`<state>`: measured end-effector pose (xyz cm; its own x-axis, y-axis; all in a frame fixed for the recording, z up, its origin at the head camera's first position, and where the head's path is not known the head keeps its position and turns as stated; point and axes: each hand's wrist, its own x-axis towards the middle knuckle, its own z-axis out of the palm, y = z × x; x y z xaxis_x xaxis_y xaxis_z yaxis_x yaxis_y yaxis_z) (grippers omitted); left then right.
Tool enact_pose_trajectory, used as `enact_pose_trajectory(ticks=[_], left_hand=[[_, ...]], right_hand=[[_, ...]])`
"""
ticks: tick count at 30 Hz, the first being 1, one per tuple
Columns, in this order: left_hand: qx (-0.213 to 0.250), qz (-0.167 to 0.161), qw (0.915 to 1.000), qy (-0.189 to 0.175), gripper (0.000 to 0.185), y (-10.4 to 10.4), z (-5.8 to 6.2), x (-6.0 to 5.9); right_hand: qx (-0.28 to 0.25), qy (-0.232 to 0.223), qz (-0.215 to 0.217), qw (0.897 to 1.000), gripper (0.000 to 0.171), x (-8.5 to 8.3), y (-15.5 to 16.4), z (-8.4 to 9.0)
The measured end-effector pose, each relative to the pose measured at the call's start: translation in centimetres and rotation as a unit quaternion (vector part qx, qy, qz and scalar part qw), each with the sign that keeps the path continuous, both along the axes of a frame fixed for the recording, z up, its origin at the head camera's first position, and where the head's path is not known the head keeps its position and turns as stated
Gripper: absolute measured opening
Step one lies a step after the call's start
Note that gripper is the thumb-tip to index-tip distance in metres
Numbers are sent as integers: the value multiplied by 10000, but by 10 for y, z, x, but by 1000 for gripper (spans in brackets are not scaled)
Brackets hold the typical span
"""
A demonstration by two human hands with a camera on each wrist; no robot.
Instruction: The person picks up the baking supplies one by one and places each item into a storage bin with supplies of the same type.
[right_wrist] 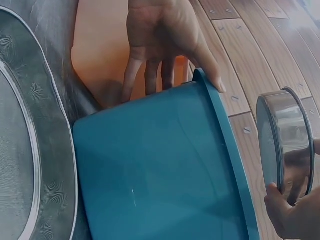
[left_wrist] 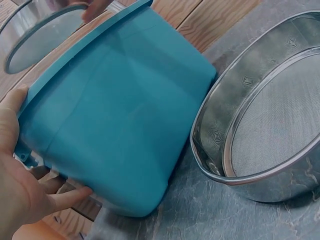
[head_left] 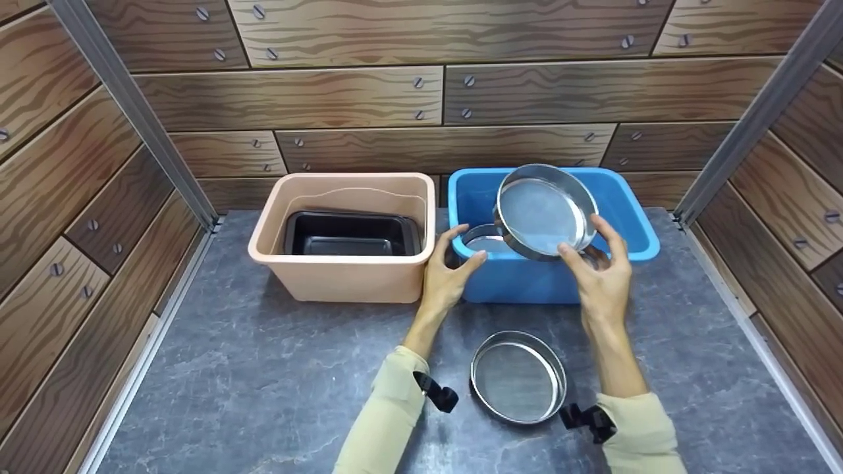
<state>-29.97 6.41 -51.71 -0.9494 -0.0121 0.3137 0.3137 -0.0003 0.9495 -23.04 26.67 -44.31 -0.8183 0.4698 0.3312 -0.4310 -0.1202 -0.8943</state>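
Observation:
My right hand (head_left: 602, 283) pinches the rim of a round metal sieve (head_left: 543, 204), tilted above the blue bin (head_left: 527, 283). In the right wrist view this sieve (right_wrist: 285, 140) appears side-on, its mesh facing left. My left hand (head_left: 444, 280) spreads round the bin's front left corner, thumb at the rim and fingers along the side wall. Another sieve (head_left: 484, 238) lies inside the bin, partly hidden. On the table in front of the bin sits a further sieve (head_left: 518, 378), mesh and steel rim plain in the left wrist view.
Left of the blue bin stands a peach-coloured bin (head_left: 355, 283) with dark loaf pans (head_left: 349, 227) in it. Below both lies a grey marbled tabletop (head_left: 263, 382). Wood-patterned panels (head_left: 369, 99) with metal corner posts enclose the back and sides.

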Motion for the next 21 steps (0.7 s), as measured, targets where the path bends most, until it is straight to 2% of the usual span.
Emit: enact_pose_trajectory(ticks=[5,11,21], left_hand=[[119,-85,9999,33,56,0,-1,0],[-110,35,9999,-55,58,1,-1,0],[-130,62,9998,-107,61,-1,0,-1]], right_hand=[[298,14,10,9996,64,-11,-6,0],[471,-101,36,9988,63,-20,-10,-1],[714,-321,-55,9969,64,-35,-12,-6]])
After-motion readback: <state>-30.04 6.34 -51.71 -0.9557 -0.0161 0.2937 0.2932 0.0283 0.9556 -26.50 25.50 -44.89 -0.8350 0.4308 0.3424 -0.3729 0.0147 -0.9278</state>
